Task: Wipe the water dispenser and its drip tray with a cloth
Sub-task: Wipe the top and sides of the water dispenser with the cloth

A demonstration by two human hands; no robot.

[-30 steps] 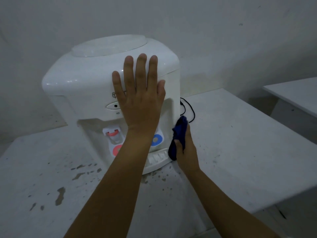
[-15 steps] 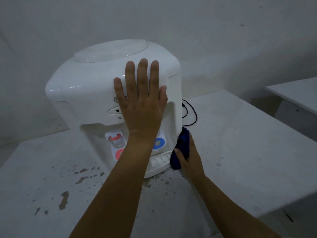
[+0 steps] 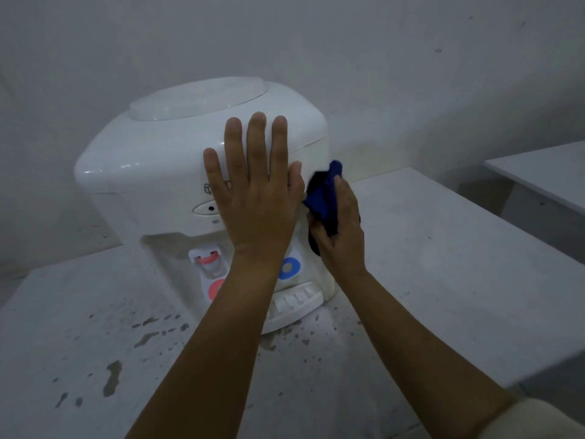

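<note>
The water dispenser (image 3: 177,160), a white countertop unit with a round lid on top, stands upright on the tabletop (image 3: 443,264) toward its far edge, close to the wall, with its front turned toward the near left. At its foot the drip tray (image 3: 296,301) juts out over the tabletop, ribbed and pale, with dark speckles on the surface just in front of it. Above the tray a red tap (image 3: 207,259) shows in the recess, with a red disc below it and a blue ring marker (image 3: 289,268) to its right; a second tap is hidden behind the forearm. The cloth (image 3: 324,198), dark blue and bunched, is pressed against the dispenser's right front corner, about halfway up the body. The right hand (image 3: 340,236) has its grip closed round the cloth, fingers curled over the wad and thumb under it. The left hand (image 3: 258,198) lies flat and spread on the front panel, holding nothing, seemingly bracing the unit so it does not slide. The step in hand looks like wiping the body's right side, so the task seems only partly done, the tray not yet reached. The next move likely calls for firm strokes along that corner while the flat hand steadies, then bringing the cloth down to the tray and into its ribs, minding the taps.
</note>
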